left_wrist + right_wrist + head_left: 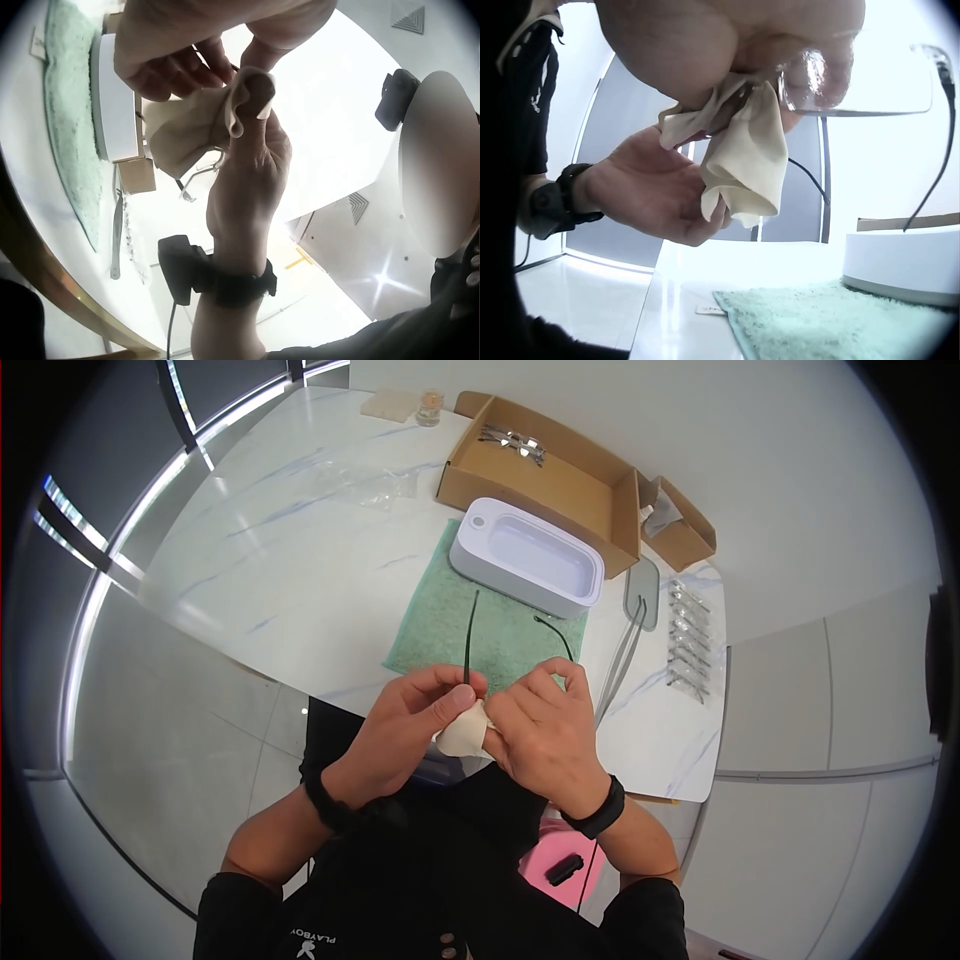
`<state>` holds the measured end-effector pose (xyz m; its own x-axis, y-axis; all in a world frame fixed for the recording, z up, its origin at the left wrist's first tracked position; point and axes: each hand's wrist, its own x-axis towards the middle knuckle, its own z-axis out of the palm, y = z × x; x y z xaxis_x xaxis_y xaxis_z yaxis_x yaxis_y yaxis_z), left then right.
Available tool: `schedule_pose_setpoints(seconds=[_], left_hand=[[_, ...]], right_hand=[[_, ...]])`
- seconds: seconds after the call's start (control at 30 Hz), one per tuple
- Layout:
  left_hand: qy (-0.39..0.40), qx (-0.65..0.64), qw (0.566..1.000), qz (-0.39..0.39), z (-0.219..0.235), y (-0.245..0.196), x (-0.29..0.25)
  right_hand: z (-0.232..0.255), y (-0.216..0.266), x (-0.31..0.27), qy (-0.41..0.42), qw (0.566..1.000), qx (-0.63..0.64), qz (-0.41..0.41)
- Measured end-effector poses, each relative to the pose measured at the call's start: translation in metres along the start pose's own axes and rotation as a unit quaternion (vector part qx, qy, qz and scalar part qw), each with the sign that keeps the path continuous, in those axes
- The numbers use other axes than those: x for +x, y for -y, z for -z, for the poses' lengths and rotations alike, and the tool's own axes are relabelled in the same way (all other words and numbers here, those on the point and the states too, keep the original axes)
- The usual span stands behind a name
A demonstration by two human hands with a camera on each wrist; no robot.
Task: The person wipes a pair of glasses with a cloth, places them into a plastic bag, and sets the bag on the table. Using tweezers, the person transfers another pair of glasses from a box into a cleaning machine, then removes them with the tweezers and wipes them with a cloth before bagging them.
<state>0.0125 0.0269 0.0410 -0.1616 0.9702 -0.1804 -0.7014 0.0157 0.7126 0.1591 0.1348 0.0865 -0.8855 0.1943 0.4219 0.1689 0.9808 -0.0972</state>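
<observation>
Both hands work on a pair of eyeglasses with dark temples point(471, 635) and a clear lens point(889, 82), held above the table's front edge. My left hand point(405, 715) pinches the frame at the near end of one temple. A cream cloth point(462, 733) hangs between the hands, and my right hand point(550, 735) grips it against the glasses. In the left wrist view, the cloth point(184, 131) wraps over the right thumb point(259, 94). From the right wrist view, its folds point(750, 161) droop below the fingers. The rest of the frame is hidden by hands and cloth.
A lavender-white basin device point(530, 560) stands on a green towel point(425, 630). Behind it, a cardboard box point(585, 470) holds glasses point(515, 445). Long tweezers point(622, 660) lean on a grey tray point(648, 590). Several eyeglasses point(690, 640) lie in a row at right. Clear plastic point(375, 485) lies left.
</observation>
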Motion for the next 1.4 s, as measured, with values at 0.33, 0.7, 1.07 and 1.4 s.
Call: schedule_pose_setpoints(seconds=[0.33,0.7,1.07,1.4], left_hand=[[0.030,0.032,0.999,-0.023,0.006,-0.009,-0.002],[0.075,0.100,0.987,-0.103,0.001,-0.009,-0.010],[0.045,0.200,0.967,-0.154,0.000,-0.009,-0.009],[0.023,0.395,0.869,-0.297,0.019,-0.016,-0.010]], right_hand=[[0.001,0.006,0.001,-0.045,0.999,-0.005,0.015],[0.017,-0.016,-0.018,-0.059,0.993,-0.086,0.053],[0.030,-0.027,-0.040,-0.043,0.999,-0.022,0.012],[0.013,-0.010,-0.089,-0.308,0.431,0.761,-0.374]])
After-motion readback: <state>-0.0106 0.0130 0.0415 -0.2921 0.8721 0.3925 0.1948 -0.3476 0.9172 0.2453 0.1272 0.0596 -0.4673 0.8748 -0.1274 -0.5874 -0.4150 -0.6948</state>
